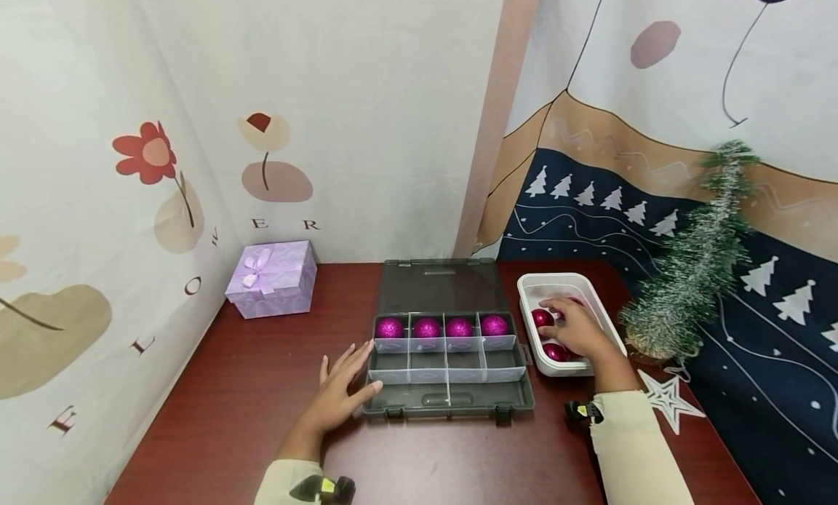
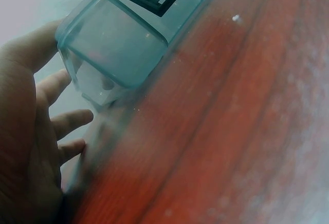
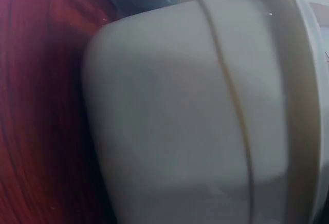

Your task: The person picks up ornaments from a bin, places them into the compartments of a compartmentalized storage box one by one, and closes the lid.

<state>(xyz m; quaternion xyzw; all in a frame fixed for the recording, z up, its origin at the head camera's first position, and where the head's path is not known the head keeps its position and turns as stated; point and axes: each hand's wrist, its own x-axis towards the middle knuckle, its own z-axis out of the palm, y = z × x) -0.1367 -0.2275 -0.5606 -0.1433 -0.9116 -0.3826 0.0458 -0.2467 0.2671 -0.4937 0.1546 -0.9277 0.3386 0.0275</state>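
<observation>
Left hand (image 1: 342,393), fingers spread, touches organizer (image 1: 419,410) at left; right hand (image 1: 575,329) reaches red baubles (image 1: 556,353) in white tray (image 1: 564,370), can't tell if pinching. Best grip one round its middle, lift straight.

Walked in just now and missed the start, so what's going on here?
A person's right hand reaches into a white tub of shiny red balls; whether it grips one is unclear. The left hand lies against the left side of a divided case. Four glittery purple balls sit in a row along its back, and its lid lies open behind.
</observation>
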